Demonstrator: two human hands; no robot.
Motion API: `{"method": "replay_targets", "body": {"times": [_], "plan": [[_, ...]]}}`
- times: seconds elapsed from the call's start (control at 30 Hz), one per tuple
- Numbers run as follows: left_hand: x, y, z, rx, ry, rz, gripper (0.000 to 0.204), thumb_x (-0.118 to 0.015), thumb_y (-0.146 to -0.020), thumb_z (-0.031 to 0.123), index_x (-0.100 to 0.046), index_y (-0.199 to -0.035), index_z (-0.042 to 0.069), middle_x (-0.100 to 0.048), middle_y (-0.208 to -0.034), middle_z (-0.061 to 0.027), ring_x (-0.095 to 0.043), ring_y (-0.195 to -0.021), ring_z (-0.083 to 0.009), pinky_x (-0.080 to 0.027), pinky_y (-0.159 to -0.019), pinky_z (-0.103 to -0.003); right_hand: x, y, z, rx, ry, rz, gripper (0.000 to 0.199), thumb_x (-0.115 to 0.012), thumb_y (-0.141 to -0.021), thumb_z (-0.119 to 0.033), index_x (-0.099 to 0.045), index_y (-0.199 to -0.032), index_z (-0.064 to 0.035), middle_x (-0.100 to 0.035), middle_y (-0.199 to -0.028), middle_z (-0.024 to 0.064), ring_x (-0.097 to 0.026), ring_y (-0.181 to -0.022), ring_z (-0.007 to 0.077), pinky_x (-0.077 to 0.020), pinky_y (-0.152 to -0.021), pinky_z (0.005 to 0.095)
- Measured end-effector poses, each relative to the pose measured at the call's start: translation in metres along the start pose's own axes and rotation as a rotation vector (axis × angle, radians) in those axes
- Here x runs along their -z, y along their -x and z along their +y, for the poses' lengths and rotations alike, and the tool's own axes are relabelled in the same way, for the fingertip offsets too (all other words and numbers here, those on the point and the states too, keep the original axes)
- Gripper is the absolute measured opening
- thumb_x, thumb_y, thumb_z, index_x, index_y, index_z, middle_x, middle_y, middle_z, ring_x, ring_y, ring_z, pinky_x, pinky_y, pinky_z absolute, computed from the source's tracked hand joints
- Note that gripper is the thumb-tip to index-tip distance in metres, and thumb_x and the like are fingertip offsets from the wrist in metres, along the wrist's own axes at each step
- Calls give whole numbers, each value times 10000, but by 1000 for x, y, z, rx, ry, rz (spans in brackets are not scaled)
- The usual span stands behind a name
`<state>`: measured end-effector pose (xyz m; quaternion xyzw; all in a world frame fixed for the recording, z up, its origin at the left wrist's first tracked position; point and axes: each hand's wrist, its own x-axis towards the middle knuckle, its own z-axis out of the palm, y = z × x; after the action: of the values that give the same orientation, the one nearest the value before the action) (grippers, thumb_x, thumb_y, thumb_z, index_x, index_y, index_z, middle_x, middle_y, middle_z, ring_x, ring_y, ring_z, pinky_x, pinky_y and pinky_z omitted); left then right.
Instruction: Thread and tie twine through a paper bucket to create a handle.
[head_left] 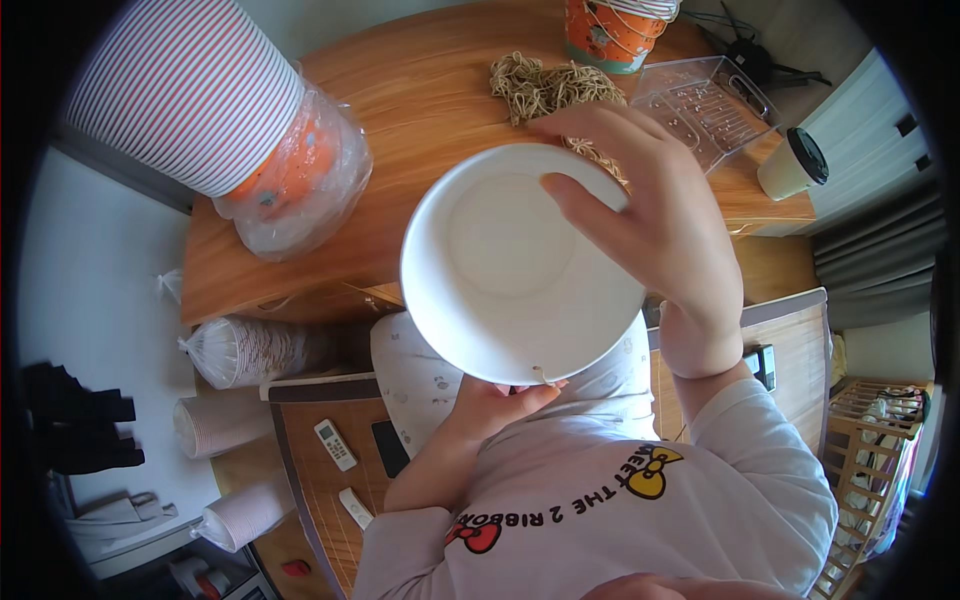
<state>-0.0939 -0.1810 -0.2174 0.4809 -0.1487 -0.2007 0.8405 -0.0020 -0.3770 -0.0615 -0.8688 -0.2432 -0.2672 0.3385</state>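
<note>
A white paper bucket point(480, 300) is tipped so that its bare inside and round bottom show. My left hand point(495, 405) grips it from below at the near rim, fingers partly hidden behind the wall. Just above that hand, a short end of pale cord point(542, 376) pokes through the wall by the rim. My right hand point(650, 190) reaches over the far right rim, fingers stretched out and thumb spread across the opening. Whether it touches the bucket I cannot tell. Beyond it, a heap of tan cord loops point(530, 88) lies on the wooden table point(420, 100).
Tall nested buckets point(190, 90) stand at the table's left, their lower part in clear plastic. An orange bucket point(605, 45) with cord handles, a clear plastic tray point(700, 105) and a black-lidded cup point(790, 165) are far right. Bagged stacks point(260, 350) lie lower left, near a remote control point(335, 445).
</note>
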Motion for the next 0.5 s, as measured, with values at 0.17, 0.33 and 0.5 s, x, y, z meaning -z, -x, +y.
{"method": "replay_targets", "body": {"times": [0.17,0.33,0.5], "plan": [[0,1,1,-19,-3,9,384,-780,-754,28,-602,-1095,26,-659,-950,-83,-651,-850,-188,-534,-740,-317,-12,-8,-2,-96,36,-146,214,-668,-813,-111,-671,-992,5,-679,-884,141,-663,-762,289,-517,-696,346],[-1,-1,4,-65,-5,-57,293,-725,-803,-29,-637,-1077,24,-687,-951,-60,-657,-884,-153,-518,-748,-273,-13,-10,-5,-142,-36,-126,228,-660,-815,-190,-693,-934,2,-687,-893,173,-653,-823,361,-518,-737,411],[-2,-1,3,-75,-12,-58,279,-733,-814,-8,-641,-1075,28,-688,-944,-57,-660,-877,-155,-526,-734,-284,-13,-10,-8,-159,10,-98,200,-670,-808,-185,-704,-895,-8,-689,-853,166,-657,-786,350,-519,-699,408]]}}
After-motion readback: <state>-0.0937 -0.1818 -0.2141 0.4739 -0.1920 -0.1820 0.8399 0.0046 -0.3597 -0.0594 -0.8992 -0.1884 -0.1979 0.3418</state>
